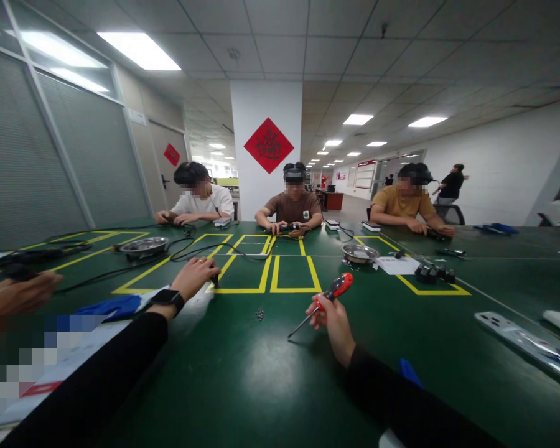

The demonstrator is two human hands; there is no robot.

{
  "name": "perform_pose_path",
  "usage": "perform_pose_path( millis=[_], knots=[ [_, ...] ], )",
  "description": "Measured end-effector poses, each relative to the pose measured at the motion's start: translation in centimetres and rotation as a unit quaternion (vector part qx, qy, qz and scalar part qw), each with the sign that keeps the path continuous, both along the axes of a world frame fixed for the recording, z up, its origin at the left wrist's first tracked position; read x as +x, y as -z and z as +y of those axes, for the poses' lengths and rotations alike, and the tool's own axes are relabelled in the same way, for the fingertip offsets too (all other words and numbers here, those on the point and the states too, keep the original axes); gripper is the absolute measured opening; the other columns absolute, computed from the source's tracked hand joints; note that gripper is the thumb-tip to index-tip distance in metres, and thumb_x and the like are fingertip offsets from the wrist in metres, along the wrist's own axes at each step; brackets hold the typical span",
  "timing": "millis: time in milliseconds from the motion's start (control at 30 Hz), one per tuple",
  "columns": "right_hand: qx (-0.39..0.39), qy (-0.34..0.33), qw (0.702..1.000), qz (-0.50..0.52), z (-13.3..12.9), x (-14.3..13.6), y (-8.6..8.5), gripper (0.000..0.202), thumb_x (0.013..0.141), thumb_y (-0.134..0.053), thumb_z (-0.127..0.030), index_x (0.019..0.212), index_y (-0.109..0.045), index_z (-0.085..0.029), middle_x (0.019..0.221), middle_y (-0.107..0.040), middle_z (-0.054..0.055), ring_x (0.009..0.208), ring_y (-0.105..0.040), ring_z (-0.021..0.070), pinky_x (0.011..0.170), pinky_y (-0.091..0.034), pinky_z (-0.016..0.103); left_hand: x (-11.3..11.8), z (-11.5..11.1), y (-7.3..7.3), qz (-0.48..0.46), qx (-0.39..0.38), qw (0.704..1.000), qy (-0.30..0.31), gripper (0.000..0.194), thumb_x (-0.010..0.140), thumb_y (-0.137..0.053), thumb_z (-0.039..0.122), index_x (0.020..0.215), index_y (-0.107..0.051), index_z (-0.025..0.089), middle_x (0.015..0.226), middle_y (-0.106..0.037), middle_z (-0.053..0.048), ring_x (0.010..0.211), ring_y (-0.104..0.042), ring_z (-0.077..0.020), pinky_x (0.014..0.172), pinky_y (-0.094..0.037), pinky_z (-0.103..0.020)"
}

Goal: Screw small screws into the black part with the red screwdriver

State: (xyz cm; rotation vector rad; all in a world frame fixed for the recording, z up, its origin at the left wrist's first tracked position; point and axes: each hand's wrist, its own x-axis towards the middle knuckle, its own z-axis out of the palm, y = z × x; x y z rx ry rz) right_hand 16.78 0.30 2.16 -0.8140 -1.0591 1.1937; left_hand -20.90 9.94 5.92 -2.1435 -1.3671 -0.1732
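Observation:
My right hand [332,322] is closed around a screwdriver [340,287] with a red and black handle. Its thin shaft slants down to the left, the tip at or just above the green tabletop [266,386]. Further off to the left, my left hand [193,279], with a black watch on the wrist, has its fingers on a small black part [214,280] by a yellow tape line. Most of that part is hidden behind the fingers. Between my hands lies a small heap of screws [260,314].
Metal bowls [360,252] stand left and right on the table. Several black parts [434,274] sit by white paper at the right, near a silver phone-like object [525,342]. Cables [177,252] cross the left. A person's hand [18,292] is close by; three people sit opposite.

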Motion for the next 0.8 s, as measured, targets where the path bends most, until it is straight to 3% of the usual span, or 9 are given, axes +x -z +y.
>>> perform_pose_path(
  millis=[167,300,400,467,533,633,700,800],
  knots=[
    [0.013,-0.002,1.000,-0.002,0.2,0.2,0.3,0.026,0.078,-0.054,-0.041,0.082,-0.053,-0.015,0.060,-0.062,0.001,0.042,-0.053,0.0097,0.037,-0.037,0.019,0.3,0.1,-0.3,-0.004,-0.003,0.999,0.034,0.020,0.084,-0.048,0.017,0.091,-0.064,0.027,0.098,-0.060,-0.007,0.093,-0.056,-0.0211,0.083,-0.034,-0.034],
    [0.011,-0.003,1.000,-0.001,0.3,0.2,0.5,0.027,0.078,-0.054,-0.042,0.082,-0.053,-0.015,0.059,-0.062,0.001,0.042,-0.052,0.0097,0.037,-0.037,0.019,1.5,-1.1,0.6,-0.168,0.055,0.984,-0.037,0.021,0.083,-0.051,0.030,0.098,-0.063,0.024,0.100,-0.060,-0.009,0.095,-0.056,-0.0243,0.082,-0.039,-0.034],
    [0.010,-0.004,1.000,0.001,0.3,0.1,0.4,0.027,0.077,-0.055,-0.042,0.082,-0.053,-0.015,0.059,-0.062,0.001,0.042,-0.053,0.0097,0.037,-0.037,0.019,5.1,-2.9,1.6,-0.387,0.122,0.912,-0.054,0.036,0.078,-0.055,0.042,0.104,-0.060,0.018,0.098,-0.062,-0.009,0.089,-0.058,-0.0227,0.076,-0.043,-0.030],
    [0.007,0.000,1.000,0.000,0.2,0.1,0.3,0.028,0.076,-0.056,-0.042,0.082,-0.053,-0.015,0.060,-0.062,0.001,0.043,-0.053,0.0098,0.037,-0.037,0.018,8.9,-4.6,2.2,-0.536,0.123,0.834,-0.041,0.040,0.075,-0.056,0.048,0.099,-0.059,0.017,0.086,-0.064,-0.006,0.073,-0.060,-0.0183,0.066,-0.045,-0.028],
    [0.009,0.016,1.000,0.001,0.2,0.3,0.1,0.029,0.076,-0.056,-0.042,0.081,-0.054,-0.014,0.061,-0.063,0.002,0.044,-0.054,0.0099,0.037,-0.037,0.018,13.0,-6.3,2.6,-0.667,0.054,0.743,-0.008,0.040,0.076,-0.053,0.052,0.094,-0.055,0.017,0.070,-0.062,-0.002,0.049,-0.053,-0.0124,0.050,-0.041,-0.024],
    [0.031,0.055,0.998,0.008,0.2,0.7,-0.1,0.029,0.075,-0.057,-0.043,0.081,-0.054,-0.015,0.062,-0.064,0.002,0.045,-0.055,0.0099,0.037,-0.037,0.018,18.5,-8.8,3.0,-0.765,-0.034,0.637,0.082,0.032,0.084,-0.039,0.050,0.083,-0.048,0.019,0.054,-0.052,0.004,0.041,-0.044,-0.0100,0.042,-0.034,-0.021],
    [0.045,0.082,0.996,0.014,0.4,1.1,-0.1,0.028,0.076,-0.056,-0.043,0.081,-0.054,-0.015,0.062,-0.064,0.002,0.046,-0.055,0.0100,0.037,-0.037,0.018,21.0,-10.3,3.3,-0.770,-0.069,0.624,0.118,0.027,0.086,-0.039,0.046,0.084,-0.046,0.019,0.053,-0.047,0.005,0.046,-0.046,-0.0105,0.045,-0.035,-0.020],
    [0.044,0.124,0.991,0.029,0.7,1.5,-0.1,0.027,0.076,-0.055,-0.042,0.083,-0.055,-0.015,0.063,-0.065,0.001,0.047,-0.057,0.0102,0.037,-0.038,0.017,23.1,-11.8,3.8,-0.741,-0.137,0.639,0.153,0.028,0.088,-0.037,0.043,0.101,-0.046,0.019,0.066,-0.051,0.002,0.059,-0.050,-0.0115,0.055,-0.040,-0.022]
  ],
)
